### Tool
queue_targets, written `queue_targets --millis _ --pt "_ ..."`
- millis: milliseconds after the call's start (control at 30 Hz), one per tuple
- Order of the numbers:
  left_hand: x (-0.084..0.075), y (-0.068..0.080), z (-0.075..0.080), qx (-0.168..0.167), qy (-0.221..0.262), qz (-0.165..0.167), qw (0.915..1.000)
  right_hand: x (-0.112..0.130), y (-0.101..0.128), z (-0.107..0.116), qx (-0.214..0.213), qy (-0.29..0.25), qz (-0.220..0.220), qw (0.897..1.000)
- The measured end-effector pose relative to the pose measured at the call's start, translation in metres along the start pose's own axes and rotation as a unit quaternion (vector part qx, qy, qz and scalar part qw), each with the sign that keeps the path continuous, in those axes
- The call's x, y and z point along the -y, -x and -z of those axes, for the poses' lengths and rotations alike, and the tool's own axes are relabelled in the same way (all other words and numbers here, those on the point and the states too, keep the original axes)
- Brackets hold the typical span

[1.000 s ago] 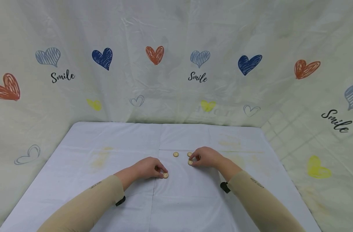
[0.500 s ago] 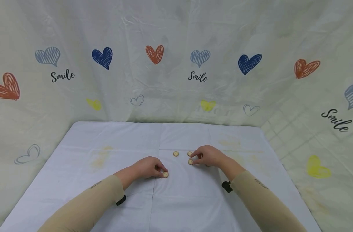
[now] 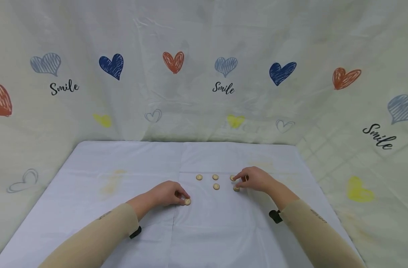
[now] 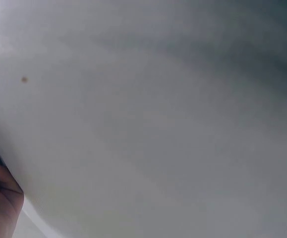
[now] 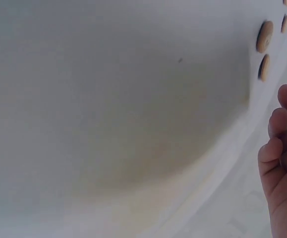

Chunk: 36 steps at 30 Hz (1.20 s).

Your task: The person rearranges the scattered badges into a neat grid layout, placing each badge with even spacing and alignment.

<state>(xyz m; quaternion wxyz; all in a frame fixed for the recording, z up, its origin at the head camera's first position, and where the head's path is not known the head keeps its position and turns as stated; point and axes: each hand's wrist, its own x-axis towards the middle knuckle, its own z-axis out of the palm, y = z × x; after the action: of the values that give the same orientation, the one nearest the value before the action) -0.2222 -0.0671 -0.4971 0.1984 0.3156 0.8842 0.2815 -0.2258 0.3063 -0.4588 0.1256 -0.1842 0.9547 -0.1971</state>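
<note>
Small round wooden discs with a faint mark on their faces lie on the white-covered table [image 3: 204, 238]. My left hand [image 3: 163, 193] pinches one disc [image 3: 187, 201] by its edge at the table; only part of that hand [image 4: 2, 203] shows in the left wrist view. Over the right half, my right hand [image 3: 257, 179] has its index fingertip by an upper disc [image 3: 232, 178] and its thumb by a lower disc [image 3: 236, 188]. In the right wrist view, the fingers [image 5: 279, 121] are loosely bent and apart, to the right of two discs, one of them a thick disc [image 5: 264, 36].
Left of my right hand lie a far-left disc [image 3: 199, 177], a middle disc [image 3: 215, 177] and a nearer disc [image 3: 216, 186]. Behind the table hangs a pale curtain [image 3: 197, 33] printed with hearts and "Smile".
My right hand has moved right, away from the middle pair of discs to another pair. The left hand stays on its disc. The view has turned slightly right.
</note>
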Motion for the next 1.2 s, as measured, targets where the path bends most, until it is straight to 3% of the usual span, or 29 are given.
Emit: queue_targets --millis 367,700,1200 --pt "-0.003 -0.003 -0.004 0.004 0.010 0.012 0.9999 -0.014 0.010 -0.006 0.007 -0.027 -0.016 0.999" --pt "-0.002 -0.001 -0.005 0.001 0.000 0.008 1.0000 -0.014 0.004 -0.015 0.017 0.010 -0.003 1.000" --pt "-0.005 0.002 -0.001 0.007 -0.094 -0.045 0.9946 -0.014 -0.004 -0.016 0.020 0.008 0.000 1.000"
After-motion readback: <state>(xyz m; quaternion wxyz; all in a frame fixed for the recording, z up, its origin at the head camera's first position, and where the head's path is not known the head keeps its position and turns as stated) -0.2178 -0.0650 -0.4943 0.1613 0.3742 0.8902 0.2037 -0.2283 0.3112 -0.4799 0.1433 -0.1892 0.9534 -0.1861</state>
